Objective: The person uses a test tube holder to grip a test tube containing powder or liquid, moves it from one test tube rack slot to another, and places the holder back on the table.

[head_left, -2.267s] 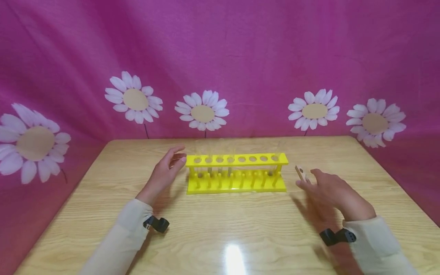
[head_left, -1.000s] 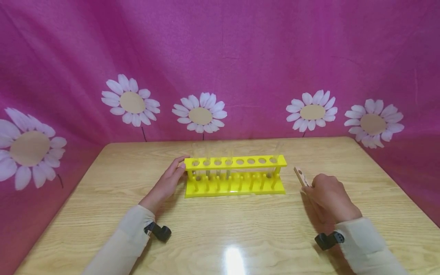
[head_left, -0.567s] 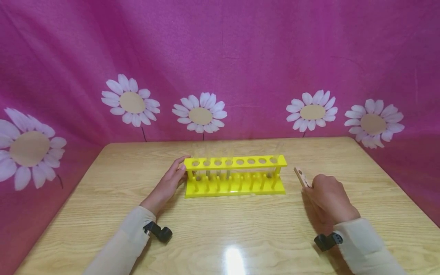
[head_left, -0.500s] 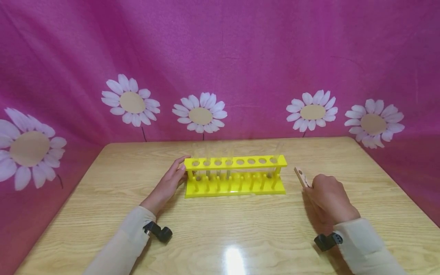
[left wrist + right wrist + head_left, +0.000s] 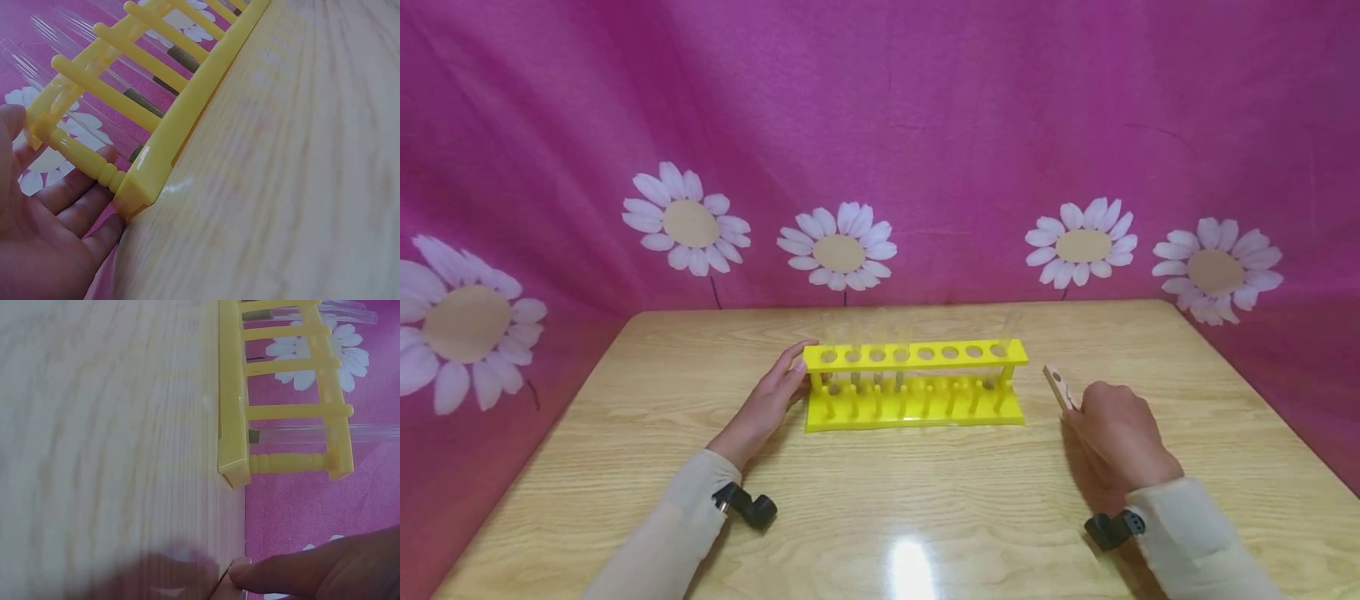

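A yellow test tube rack (image 5: pixel 914 360) stands on the table, with several clear test tubes (image 5: pixel 857 333) in its left holes. One more glass tube (image 5: pixel 1011 331) leans right in the rightmost hole. At the rack's left end, my left hand (image 5: pixel 760 412) grips the end frame; the left wrist view shows the thumb at the top rail and fingers (image 5: pixel 81 200) behind the post. Right of the rack, my right hand (image 5: pixel 1126 429) holds a wooden test tube holder (image 5: pixel 1056 385), its tip pointing away and leftward. Most of the holder is hidden under the hand.
The wood-grain table (image 5: pixel 880 492) reaches back to a purple cloth (image 5: pixel 955 150) printed with white daisies. In the left wrist view, dark plugs or contents (image 5: pixel 183 58) show at the tubes' lower ends.
My right hand's fingers were extended over the holder and have now closed round it. My left hand has moved in onto the rack's end. Both are nearly still over the last second.
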`<state>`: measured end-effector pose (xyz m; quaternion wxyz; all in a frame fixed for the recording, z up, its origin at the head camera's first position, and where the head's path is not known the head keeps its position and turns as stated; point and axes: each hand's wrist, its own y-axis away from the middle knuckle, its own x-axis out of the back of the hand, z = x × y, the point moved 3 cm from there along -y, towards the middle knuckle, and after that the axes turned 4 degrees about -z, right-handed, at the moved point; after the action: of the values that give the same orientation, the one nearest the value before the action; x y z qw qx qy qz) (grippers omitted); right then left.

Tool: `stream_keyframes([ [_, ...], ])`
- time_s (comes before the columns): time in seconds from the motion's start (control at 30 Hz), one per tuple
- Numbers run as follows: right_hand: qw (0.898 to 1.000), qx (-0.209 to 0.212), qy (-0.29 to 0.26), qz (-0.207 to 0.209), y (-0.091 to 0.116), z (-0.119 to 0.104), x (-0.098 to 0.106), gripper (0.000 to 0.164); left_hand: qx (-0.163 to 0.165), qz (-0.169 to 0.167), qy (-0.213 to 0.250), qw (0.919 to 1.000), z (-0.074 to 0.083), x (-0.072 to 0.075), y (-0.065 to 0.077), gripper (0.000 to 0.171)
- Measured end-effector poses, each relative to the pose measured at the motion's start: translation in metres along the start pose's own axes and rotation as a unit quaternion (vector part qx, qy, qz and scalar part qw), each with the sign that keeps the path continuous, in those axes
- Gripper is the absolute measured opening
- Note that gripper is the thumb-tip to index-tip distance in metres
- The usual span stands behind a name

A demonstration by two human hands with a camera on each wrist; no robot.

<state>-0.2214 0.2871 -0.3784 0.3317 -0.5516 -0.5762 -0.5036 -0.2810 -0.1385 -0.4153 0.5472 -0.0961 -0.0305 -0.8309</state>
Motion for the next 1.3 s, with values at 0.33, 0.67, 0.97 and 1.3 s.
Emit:
stream_keyframes([
  [0.33,1.0,-0.018,0.011,-0.008,0.0,-0.0003,0.0001,0.028,0.014,0.008,0.0,0.9999,-0.001,-0.0002,-0.0001,0.051],
  [0.67,0.999,-0.023,0.015,-0.02,0.0005,-0.0018,-0.0002,0.028,0.009,-0.002,0.008,0.9999,0.0001,-0.0003,0.0005,0.054],
  [0.97,0.999,-0.025,0.019,-0.01,0.0019,0.0013,0.0016,0.026,0.01,0.002,0.009,0.9999,-0.0006,-0.0016,0.0012,0.052],
  [1.3,1.0,-0.002,0.028,-0.004,0.003,-0.0002,0.0036,0.022,0.017,0.007,0.002,0.9998,-0.0002,-0.001,0.0015,0.052],
])
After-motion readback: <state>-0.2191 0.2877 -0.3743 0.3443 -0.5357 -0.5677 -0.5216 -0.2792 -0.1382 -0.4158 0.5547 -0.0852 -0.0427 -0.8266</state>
